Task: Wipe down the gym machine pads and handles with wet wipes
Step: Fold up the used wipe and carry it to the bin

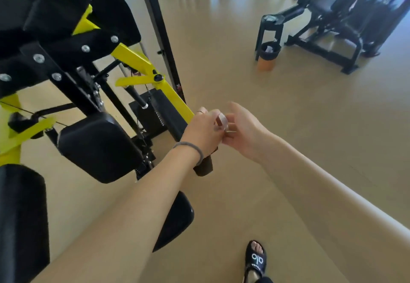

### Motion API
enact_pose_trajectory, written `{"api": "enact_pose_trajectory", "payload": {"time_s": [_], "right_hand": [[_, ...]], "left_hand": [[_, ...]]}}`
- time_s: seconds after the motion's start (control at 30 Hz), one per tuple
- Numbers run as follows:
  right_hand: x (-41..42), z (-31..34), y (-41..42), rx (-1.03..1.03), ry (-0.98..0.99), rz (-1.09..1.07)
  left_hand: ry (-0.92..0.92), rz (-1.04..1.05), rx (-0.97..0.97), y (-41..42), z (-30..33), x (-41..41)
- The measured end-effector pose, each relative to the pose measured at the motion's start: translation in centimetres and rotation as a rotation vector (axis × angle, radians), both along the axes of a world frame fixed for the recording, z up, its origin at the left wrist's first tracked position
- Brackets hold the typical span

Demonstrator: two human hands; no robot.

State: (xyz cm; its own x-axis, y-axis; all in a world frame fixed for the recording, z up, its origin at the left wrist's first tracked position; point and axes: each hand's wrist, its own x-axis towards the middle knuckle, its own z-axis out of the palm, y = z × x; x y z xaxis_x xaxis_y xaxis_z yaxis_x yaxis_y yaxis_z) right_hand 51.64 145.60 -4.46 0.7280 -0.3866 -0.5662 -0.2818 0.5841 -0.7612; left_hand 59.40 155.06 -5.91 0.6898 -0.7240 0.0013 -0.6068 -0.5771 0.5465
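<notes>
My left hand (203,130), a grey band on its wrist, and my right hand (243,131) meet above the black handle (203,167) at the end of the machine's yellow arm (175,97). Between their fingertips sits a small pale wet wipe (221,120); both hands pinch it with curled fingers. The handle runs under my left hand, which hides most of it. A black pad (99,147) of the same machine lies to the left, and another pad (22,218) at the lower left edge.
A third black pad (175,220) shows under my left forearm. A black stool (271,21) with a small bin (269,52) beneath it stands on the tan floor at the back right, beside another black machine (332,16). My foot in a black sandal (255,260) is at the bottom.
</notes>
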Motion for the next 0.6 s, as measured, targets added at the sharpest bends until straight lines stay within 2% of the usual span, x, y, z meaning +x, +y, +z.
{"api": "enact_pose_trajectory", "payload": {"time_s": [0.1,0.2,0.3,0.47,0.6], "right_hand": [[-0.6,0.4,-6.0,-0.045,-0.037,-0.032],[-1.1,0.9,-11.1,-0.067,-0.065,-0.037],[-1.3,1.4,-15.5,-0.08,-0.081,0.036],[-0.5,1.8,-21.3,-0.063,-0.046,0.097],[2.1,1.4,-25.4,-0.155,0.015,0.05]], "left_hand": [[0.167,0.05,-0.101,-5.5,1.4,0.1],[0.289,-0.048,-0.129,-10.5,2.6,-0.1],[0.16,-0.182,-0.121,-14.3,2.9,0.1],[-0.003,-0.206,-0.048,-20.3,2.5,2.9],[0.111,-0.081,-0.091,-25.2,1.8,6.0]]}}
